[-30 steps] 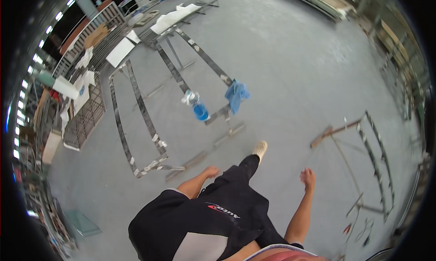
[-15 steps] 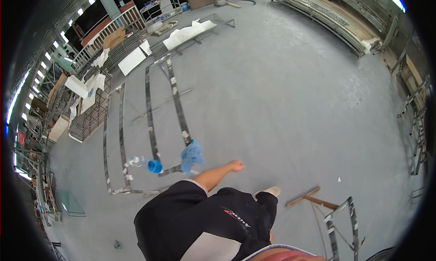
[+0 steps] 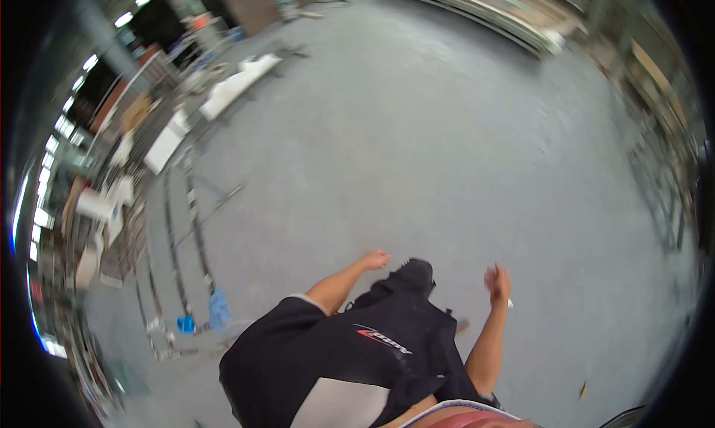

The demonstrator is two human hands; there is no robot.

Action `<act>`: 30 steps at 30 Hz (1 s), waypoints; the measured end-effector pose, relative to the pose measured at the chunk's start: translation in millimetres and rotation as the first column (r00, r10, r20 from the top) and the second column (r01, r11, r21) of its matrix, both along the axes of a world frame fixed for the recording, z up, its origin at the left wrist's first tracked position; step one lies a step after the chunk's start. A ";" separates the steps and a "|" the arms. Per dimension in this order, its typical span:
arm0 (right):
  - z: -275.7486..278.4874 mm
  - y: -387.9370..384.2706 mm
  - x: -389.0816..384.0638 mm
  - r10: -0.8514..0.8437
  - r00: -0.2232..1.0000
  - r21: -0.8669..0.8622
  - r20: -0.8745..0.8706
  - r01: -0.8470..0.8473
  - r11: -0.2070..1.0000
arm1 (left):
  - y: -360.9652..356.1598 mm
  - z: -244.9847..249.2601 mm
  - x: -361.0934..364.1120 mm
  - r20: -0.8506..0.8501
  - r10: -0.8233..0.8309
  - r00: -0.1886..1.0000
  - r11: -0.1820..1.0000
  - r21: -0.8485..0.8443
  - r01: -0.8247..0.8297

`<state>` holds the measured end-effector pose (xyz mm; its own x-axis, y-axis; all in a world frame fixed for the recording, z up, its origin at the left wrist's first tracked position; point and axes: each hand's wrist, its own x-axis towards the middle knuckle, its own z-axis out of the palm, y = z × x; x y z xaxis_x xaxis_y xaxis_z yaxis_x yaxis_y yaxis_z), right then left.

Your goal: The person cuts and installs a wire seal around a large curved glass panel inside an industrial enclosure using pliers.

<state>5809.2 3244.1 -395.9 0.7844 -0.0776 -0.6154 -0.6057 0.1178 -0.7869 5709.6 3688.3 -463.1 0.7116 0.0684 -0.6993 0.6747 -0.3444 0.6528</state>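
My left hand (image 3: 376, 260) is in front of my body at the lower middle of the head view. Its fingers are curled in, with nothing visible in them. Farther right my right hand (image 3: 497, 282) is raised over the floor, slightly blurred. Its fingers are loosely bent and somewhat apart, and no object shows in it. Neither hand touches anything. A small white piece (image 3: 510, 304) shows beside my right wrist. To the left, a blue cloth (image 3: 219, 310) hangs at the near end of a long dark rail frame (image 3: 195, 219), beside a blue container (image 3: 185, 324).
Grey floor (image 3: 417, 167) stretches ahead. White-covered stands (image 3: 242, 85) and piled metal racks line the left. A long low platform (image 3: 477, 15) is at the far right, with metal frames (image 3: 663, 182) along the right wall. A gas-cylinder-like canister (image 3: 287, 8) stands at the back.
The view has turned right, so the rail frame, cloth and container sit farther left. My right hand has come into view. The wooden piece and small stand at lower right are out of sight.
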 end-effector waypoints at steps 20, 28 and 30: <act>-103.0 -344.6 141.7 -0.715 0.499 -0.299 -0.490 0.674 0.676 | -442.1 -38.3 784.8 0.044 -0.538 0.842 0.840 0.111 0.531; -318.7 -462.2 196.8 -0.478 0.534 0.170 -0.697 0.771 0.614 | -750.0 -15.7 963.5 -0.011 -0.456 0.890 0.890 0.000 0.456; -168.7 -555.1 301.6 -0.821 0.498 -0.208 -0.280 0.803 0.558 | -818.3 -39.5 969.6 -0.110 -0.639 0.761 0.767 -0.016 0.642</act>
<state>6110.8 2689.0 -564.6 0.1271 -0.6122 -0.7805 -0.4643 0.6586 -0.5922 6679.2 2870.0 -502.6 0.5193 -0.3616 -0.7743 0.3542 -0.7335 0.5801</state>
